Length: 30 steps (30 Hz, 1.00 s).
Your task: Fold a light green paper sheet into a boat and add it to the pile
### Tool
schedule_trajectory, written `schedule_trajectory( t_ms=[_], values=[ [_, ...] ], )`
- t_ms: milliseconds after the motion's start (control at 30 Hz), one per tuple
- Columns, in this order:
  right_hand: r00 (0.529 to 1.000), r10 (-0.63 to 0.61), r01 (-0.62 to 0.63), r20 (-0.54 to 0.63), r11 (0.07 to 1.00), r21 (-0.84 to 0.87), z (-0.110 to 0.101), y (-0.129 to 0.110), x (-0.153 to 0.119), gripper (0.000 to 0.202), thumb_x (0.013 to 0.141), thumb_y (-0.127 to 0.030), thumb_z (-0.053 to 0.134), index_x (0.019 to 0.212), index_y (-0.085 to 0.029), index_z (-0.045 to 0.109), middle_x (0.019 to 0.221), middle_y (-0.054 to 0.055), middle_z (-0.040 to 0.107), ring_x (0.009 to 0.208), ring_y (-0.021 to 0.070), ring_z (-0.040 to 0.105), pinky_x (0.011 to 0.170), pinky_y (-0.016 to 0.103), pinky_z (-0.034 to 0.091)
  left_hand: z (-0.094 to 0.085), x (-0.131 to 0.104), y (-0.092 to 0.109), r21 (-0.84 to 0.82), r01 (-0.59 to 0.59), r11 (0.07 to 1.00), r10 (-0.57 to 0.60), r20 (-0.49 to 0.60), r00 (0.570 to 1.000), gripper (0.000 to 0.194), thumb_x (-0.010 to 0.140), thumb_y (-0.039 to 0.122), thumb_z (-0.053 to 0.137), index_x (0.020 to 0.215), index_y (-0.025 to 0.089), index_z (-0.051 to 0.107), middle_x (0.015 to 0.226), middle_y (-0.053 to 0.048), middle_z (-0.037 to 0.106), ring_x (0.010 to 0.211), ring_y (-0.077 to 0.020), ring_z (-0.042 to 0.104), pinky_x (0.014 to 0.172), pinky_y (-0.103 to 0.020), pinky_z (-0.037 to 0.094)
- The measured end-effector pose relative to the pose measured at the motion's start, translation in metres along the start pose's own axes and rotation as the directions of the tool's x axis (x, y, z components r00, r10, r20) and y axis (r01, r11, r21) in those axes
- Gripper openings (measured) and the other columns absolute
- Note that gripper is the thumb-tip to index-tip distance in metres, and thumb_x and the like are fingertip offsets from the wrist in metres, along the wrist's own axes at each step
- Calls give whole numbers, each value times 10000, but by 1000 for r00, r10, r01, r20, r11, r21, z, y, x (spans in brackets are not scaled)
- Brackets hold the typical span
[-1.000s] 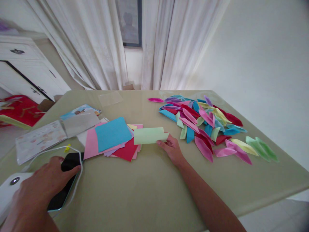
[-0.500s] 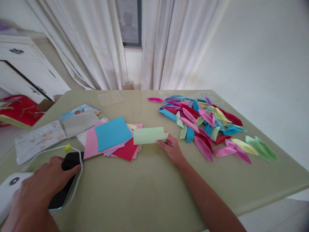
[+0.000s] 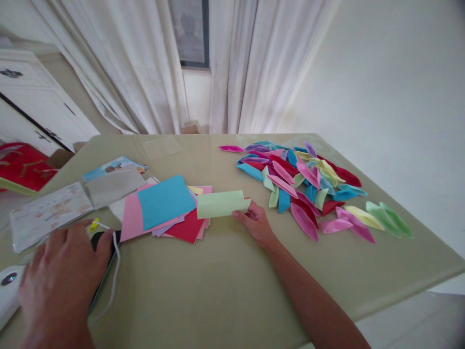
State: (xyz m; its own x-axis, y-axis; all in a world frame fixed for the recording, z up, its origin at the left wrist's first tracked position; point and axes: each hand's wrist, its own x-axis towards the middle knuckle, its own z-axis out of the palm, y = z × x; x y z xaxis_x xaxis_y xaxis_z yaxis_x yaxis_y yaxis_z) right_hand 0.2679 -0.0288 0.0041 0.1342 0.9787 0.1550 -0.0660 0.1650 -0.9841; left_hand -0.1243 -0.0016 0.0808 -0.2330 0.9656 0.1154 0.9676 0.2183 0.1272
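My right hand [image 3: 254,223] pinches the right end of a light green paper strip [image 3: 218,204], folded with a raised flap near the thumb. The strip's left end reaches over the edge of a stack of coloured paper, with a blue sheet [image 3: 165,201] on top and pink and red sheets [image 3: 187,228] beneath. My left hand [image 3: 65,271] lies over a dark phone [image 3: 97,238], fingers apart and thumb by its right edge. The hand hides most of the phone. A white cable [image 3: 115,271] loops beside the thumb.
Several folded paper pieces [image 3: 283,174] in many colours are heaped at the right. Clear plastic sleeves [image 3: 114,185] and a patterned packet [image 3: 51,213] lie at the left. A white device [image 3: 9,286] sits at the left edge, partly covered by my hand.
My left hand has shifted forward over the phone and now covers more of it. My right hand keeps its pinch on the green paper. The view has turned slightly right.
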Motion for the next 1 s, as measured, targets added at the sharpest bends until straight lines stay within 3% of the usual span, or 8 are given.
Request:
schedule_trajectory(
  t_ms=[67, 167, 267, 300, 400, 600, 867, 1000],
  values=[
    [1000, -15, 15, -2, 1000, -19, 1, -1, -1, 227, 867, -370, 853, 1063, -260, 821, 1099, 46, 698, 1028, 202, 669, 878, 308, 560, -12, -16, 42, -133, -136, 982, 109, -194, 975, 542, 1040, 532, 371, 1367, 161, 593, 1297, -176, 668, 1158, -419, 654, 980, -541, 510],
    [998, -62, 63, 11, 993, -101, 2, -3, -3, 186, 885, -390, 837, 1018, -258, 831, 1094, 54, 696, 1007, 205, 668, 855, 312, 562, -4, -40, 91, -564, -251, 787, 263, -61, 963, 498, 990, 568, 538, 1328, 208, 602, 983, -52, 738, 761, -239, 680, 702, -341, 543],
    [993, -109, 116, 54, 980, -164, 2, -7, -5, 152, 902, -387, 828, 1001, -273, 844, 1122, 60, 705, 1007, 207, 680, 875, 331, 564, 24, -56, 112, -852, -105, 514, 442, 158, 883, 650, 983, 557, 615, 1515, 220, 452, 917, -34, 767, 659, -194, 662, 620, -298, 526],
    [991, -114, 125, 69, 977, -172, 2, -8, -5, 144, 906, -385, 826, 1004, -280, 848, 1133, 62, 709, 1020, 211, 685, 896, 342, 564, 33, -58, 114, -900, -45, 434, 498, 198, 844, 620, 987, 545, 623, 1488, 208, 479, 912, -44, 778, 662, -190, 681, 654, -308, 551],
    [990, -117, 128, 82, 980, -155, 0, -11, -4, 142, 896, -400, 839, 991, -296, 860, 1127, 63, 726, 1045, 226, 694, 935, 369, 566, 51, -57, 115, -951, 78, 300, 527, 233, 817, 474, 965, 588, 645, 1237, 200, 673, 1010, -104, 810, 720, -198, 732, 669, -312, 578],
    [985, -124, 137, 120, 986, -99, -2, -21, -5, 135, 877, -396, 863, 984, -314, 872, 1147, 71, 717, 1065, 240, 712, 950, 380, 577, 55, -54, 118, -956, 182, 230, 484, 275, 831, 562, 835, 691, 760, 1104, 197, 774, 975, -117, 814, 774, -243, 779, 672, -330, 620],
    [961, -113, 156, 251, 975, -159, -1, -35, -11, 273, 758, -378, 959, 1011, -323, 871, 1346, 89, 658, 1208, 291, 664, 1004, 429, 572, 59, -57, 118, -965, 138, 225, 374, 216, 902, 514, 766, 653, 845, 1014, 202, 847, 991, -119, 805, 910, -278, 768, 799, -358, 630],
    [966, -80, 116, 246, 984, -138, 1, -37, -13, 142, 846, -394, 890, 937, -287, 873, 1425, 78, 645, 1153, 261, 680, 942, 395, 582, 59, -57, 116, -965, 107, 238, 361, 190, 913, 428, 824, 598, 820, 999, 210, 852, 926, -92, 815, 866, -272, 762, 789, -352, 624]
  ],
)
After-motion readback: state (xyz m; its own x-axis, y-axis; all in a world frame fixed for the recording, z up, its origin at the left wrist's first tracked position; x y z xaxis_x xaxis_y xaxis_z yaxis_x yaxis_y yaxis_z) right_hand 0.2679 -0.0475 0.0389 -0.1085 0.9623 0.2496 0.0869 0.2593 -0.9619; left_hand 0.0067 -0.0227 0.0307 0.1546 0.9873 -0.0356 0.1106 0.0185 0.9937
